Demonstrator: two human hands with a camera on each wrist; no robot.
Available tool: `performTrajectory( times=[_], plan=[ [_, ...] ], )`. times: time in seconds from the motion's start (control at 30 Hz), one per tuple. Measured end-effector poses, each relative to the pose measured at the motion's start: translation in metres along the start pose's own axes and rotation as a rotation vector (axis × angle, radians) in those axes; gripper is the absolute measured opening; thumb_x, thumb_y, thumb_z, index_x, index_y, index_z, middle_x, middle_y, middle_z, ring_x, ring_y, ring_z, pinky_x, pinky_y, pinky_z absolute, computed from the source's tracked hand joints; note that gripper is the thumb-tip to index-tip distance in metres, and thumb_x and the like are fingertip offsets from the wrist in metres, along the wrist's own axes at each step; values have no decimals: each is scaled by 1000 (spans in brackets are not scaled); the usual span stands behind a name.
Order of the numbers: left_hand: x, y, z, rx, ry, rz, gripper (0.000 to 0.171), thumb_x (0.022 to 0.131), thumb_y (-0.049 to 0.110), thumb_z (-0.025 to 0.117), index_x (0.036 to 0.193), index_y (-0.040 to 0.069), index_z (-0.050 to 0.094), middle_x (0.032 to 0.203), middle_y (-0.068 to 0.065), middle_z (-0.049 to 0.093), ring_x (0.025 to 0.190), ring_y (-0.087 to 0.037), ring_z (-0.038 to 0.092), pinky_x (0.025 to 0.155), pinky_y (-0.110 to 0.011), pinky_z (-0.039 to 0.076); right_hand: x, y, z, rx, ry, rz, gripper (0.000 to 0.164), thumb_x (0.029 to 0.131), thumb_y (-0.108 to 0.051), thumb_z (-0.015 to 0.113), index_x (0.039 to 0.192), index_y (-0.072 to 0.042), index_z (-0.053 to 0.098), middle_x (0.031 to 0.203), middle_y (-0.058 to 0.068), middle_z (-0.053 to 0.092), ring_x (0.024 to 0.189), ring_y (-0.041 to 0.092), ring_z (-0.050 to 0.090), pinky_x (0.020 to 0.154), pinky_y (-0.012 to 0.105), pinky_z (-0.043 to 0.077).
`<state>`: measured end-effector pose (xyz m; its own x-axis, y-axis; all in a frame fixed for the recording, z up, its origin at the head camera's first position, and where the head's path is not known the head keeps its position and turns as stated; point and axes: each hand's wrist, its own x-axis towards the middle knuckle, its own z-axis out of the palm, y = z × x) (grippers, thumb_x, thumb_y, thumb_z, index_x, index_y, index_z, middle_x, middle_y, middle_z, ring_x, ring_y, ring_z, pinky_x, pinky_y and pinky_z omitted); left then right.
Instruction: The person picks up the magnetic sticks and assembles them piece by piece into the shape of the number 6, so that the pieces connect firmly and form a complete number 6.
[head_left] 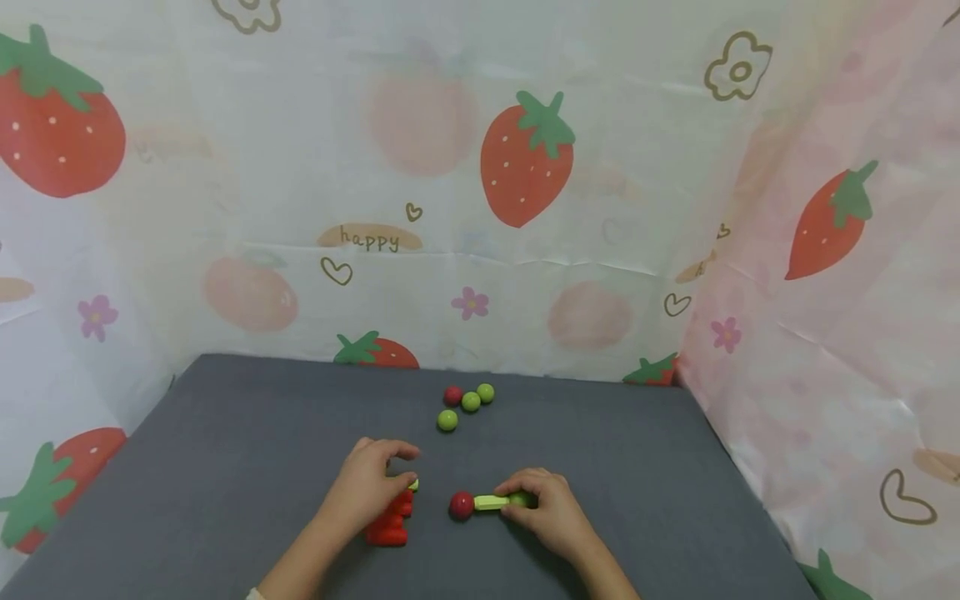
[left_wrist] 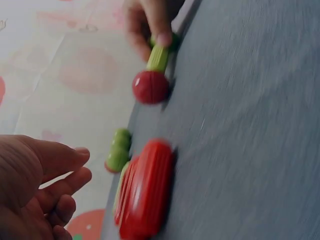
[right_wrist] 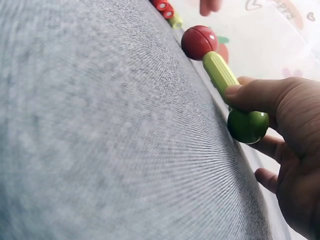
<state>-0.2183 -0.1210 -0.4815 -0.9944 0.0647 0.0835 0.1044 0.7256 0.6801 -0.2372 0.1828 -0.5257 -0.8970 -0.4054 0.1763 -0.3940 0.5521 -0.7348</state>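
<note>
My right hand pinches a yellow-green ribbed rod between thumb and fingers, low over the table. A red ball is joined to the rod's left end. On its other end sits a dark green ball, which the fingers partly cover in the head view. My left hand hovers with bent fingers and a gap between thumb and forefinger, holding nothing. Beneath and beside it lie several red ribbed rods, partly hidden by that hand. A yellow-green rod end shows just past its thumb.
Farther back on the grey table lie several light green balls and another red ball. A strawberry-print cloth hangs along the table's back edge and continues round both sides.
</note>
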Motion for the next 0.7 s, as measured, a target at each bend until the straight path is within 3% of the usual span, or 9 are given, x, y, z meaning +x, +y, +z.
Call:
performTrajectory(
  times=[0.23, 0.47, 0.7],
  plan=[
    [9, -23, -17, -20, -83, 13, 25, 88, 15, 80, 113, 18, 77, 107, 5, 73, 96, -18, 54, 79, -37, 49, -1, 2, 1, -12, 11, 6, 22, 84, -20, 84, 101, -33, 79, 103, -16, 72, 103, 13, 63, 89, 29, 48],
    [17, -46, -20, -89, -203, 41, 18, 88, 15, 79, 106, 15, 77, 105, 4, 74, 102, -17, 67, 90, -43, 55, -2, 2, 1, -5, 11, 5, 22, 84, -21, 85, 101, -33, 79, 103, -16, 72, 104, 13, 63, 91, 31, 48],
    [21, -57, -21, -84, -242, 55, 13, 90, 18, 78, 103, 17, 78, 103, 5, 74, 97, -13, 65, 89, -41, 54, -1, 1, 1, 13, 8, 10, 21, 84, -21, 85, 101, -32, 79, 103, -16, 72, 104, 13, 63, 90, 30, 48]
  ],
)
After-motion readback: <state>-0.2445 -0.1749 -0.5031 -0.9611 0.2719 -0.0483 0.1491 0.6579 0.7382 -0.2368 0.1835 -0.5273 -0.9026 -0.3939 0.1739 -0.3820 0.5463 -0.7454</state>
